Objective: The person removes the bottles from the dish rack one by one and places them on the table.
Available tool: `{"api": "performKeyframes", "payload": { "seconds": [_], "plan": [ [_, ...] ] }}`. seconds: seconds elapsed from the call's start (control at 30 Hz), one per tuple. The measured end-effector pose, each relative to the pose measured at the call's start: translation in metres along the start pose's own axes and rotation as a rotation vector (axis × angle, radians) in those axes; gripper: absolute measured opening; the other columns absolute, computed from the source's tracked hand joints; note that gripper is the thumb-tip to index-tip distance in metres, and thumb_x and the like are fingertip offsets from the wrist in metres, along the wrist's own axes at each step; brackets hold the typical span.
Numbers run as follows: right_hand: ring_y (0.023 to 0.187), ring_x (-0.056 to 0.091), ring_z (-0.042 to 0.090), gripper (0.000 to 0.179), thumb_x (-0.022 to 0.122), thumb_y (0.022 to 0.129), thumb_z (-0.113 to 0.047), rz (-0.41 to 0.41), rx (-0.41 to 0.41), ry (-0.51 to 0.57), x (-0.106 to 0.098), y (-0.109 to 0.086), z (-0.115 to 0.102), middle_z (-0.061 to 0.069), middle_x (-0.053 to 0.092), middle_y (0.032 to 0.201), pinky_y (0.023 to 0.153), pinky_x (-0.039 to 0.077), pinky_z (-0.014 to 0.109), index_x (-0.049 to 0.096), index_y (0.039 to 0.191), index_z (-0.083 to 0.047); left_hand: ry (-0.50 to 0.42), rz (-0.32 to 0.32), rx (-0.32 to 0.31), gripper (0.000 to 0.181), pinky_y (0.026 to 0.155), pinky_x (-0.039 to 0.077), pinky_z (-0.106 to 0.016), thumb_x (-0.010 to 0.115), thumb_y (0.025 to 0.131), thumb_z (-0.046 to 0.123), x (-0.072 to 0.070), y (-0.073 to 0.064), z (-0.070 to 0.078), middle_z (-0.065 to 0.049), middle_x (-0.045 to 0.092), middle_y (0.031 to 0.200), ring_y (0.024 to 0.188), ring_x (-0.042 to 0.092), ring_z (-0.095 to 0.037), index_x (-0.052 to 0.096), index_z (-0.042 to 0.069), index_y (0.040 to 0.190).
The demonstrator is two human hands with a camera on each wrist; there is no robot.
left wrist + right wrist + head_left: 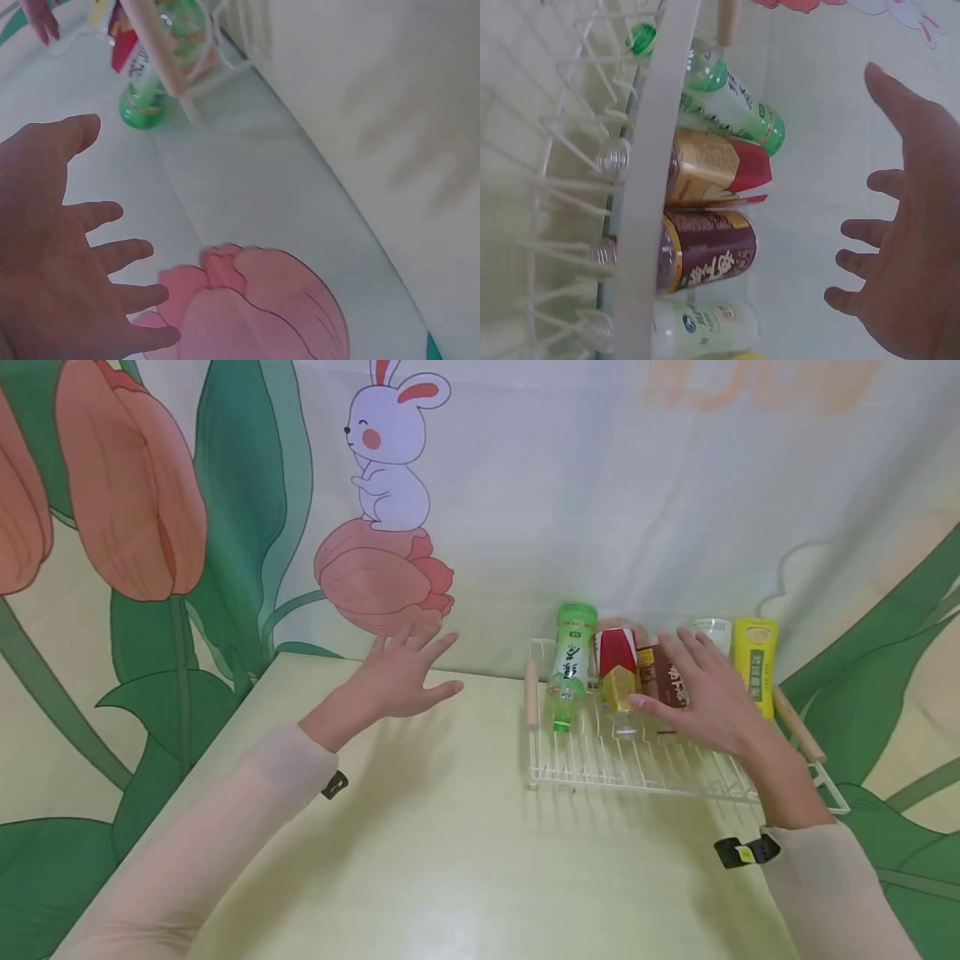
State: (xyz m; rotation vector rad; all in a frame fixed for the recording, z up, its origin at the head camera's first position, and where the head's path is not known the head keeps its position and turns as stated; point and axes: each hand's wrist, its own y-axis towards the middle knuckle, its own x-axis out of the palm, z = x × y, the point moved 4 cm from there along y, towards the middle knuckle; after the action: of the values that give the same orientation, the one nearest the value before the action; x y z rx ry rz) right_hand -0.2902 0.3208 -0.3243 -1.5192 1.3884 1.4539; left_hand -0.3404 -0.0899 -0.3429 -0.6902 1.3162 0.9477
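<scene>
My left hand (397, 675) hovers over the table's back left part, fingers spread, holding nothing. In the head view my right hand (708, 706) overlaps the white wire rack (645, 787), its fingers straight and bare of any object. The right wrist view shows a gap between that hand and the bottles. A green tea bottle (572, 664), a red-and-gold bottle (618, 672) and a brown-labelled bottle (712, 251) sit in the rack, caps toward the near side. Beside them are a white bottle (709, 328) and a yellow pack (756, 664), partly hidden by my right hand.
The pale table (450, 860) spreads in front of the rack. Wooden handles (532, 695) stand at the rack's two ends. Behind the table hangs a curtain (525, 527) printed with tulips and a rabbit.
</scene>
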Motion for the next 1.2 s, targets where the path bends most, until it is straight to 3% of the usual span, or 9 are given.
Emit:
{"api": "performKeyframes", "payload": {
  "seconds": [0.17,0.27,0.4,0.57,0.73,0.97,1.07,1.2],
  "plan": [
    [0.156,0.025,0.045,0.097,0.073,0.098,-0.049,0.050,0.023,0.342,0.006,-0.003,-0.012,0.015,0.022,0.174,0.112,0.033,0.078,0.015,0.172,-0.025,-0.113,0.054,0.076,0.082,0.126,0.011,-0.068,0.053,0.103,0.062,-0.004,0.004,0.029,-0.011,0.022,0.175,0.161,0.012,-0.042,0.026,0.022,0.170],
    [0.151,0.035,0.041,0.091,0.073,0.100,-0.042,0.067,0.035,0.553,0.019,0.002,-0.023,0.014,0.032,0.170,0.116,0.036,0.070,0.018,0.171,-0.027,-0.223,0.091,0.103,0.080,0.128,0.017,-0.061,0.055,0.104,0.056,-0.004,0.007,0.044,-0.012,0.028,0.173,0.160,0.019,-0.042,0.029,0.017,0.169],
    [0.152,0.036,0.038,0.087,0.072,0.100,-0.046,0.088,0.094,0.690,0.041,0.015,-0.033,0.016,0.039,0.166,0.122,0.033,0.062,0.025,0.169,-0.023,-0.406,0.125,0.108,0.075,0.128,0.026,-0.050,0.057,0.106,0.048,0.016,0.022,0.060,-0.012,0.036,0.169,0.158,0.029,-0.034,0.033,0.010,0.166],
    [0.148,0.043,0.039,0.091,0.071,0.097,-0.059,0.070,0.211,0.667,0.064,0.033,-0.039,0.021,0.046,0.159,0.120,0.038,0.057,0.032,0.165,-0.010,-0.662,0.146,-0.003,0.071,0.125,0.033,-0.046,0.059,0.107,0.039,0.063,0.048,0.076,-0.014,0.040,0.166,0.155,0.036,-0.030,0.032,0.005,0.164],
    [0.139,0.053,0.041,0.092,0.069,0.096,-0.063,-0.007,0.271,0.555,0.081,0.051,-0.042,0.023,0.052,0.153,0.111,0.048,0.058,0.037,0.161,-0.005,-0.837,0.140,-0.102,0.073,0.118,0.042,-0.050,0.057,0.107,0.035,0.091,0.060,0.086,-0.021,0.044,0.161,0.146,0.046,-0.039,0.027,0.001,0.165],
    [0.136,0.055,0.047,0.089,0.070,0.100,-0.049,-0.087,0.243,0.430,0.095,0.065,-0.046,0.029,0.050,0.154,0.105,0.053,0.059,0.030,0.163,0.000,-0.986,0.065,-0.132,0.073,0.116,0.046,-0.049,0.052,0.111,0.032,0.116,0.065,0.091,-0.024,0.041,0.162,0.143,0.049,-0.043,0.019,-0.002,0.166],
    [0.136,0.056,0.048,0.087,0.069,0.102,-0.045,-0.094,0.225,0.412,0.098,0.067,-0.046,0.030,0.050,0.154,0.106,0.052,0.059,0.028,0.163,0.002,-1.117,0.041,-0.155,0.069,0.112,0.050,-0.048,0.054,0.111,0.030,0.120,0.065,0.091,-0.020,0.040,0.164,0.145,0.048,-0.039,0.023,0.003,0.166],
    [0.140,0.051,0.050,0.089,0.068,0.104,-0.041,-0.098,0.210,0.463,0.102,0.068,-0.044,0.031,0.043,0.159,0.110,0.048,0.061,0.019,0.167,0.000,-1.295,0.037,-0.177,0.064,0.112,0.049,-0.045,0.057,0.111,0.028,0.125,0.067,0.092,-0.018,0.038,0.164,0.148,0.046,-0.035,0.029,0.008,0.165]
  ]
}}
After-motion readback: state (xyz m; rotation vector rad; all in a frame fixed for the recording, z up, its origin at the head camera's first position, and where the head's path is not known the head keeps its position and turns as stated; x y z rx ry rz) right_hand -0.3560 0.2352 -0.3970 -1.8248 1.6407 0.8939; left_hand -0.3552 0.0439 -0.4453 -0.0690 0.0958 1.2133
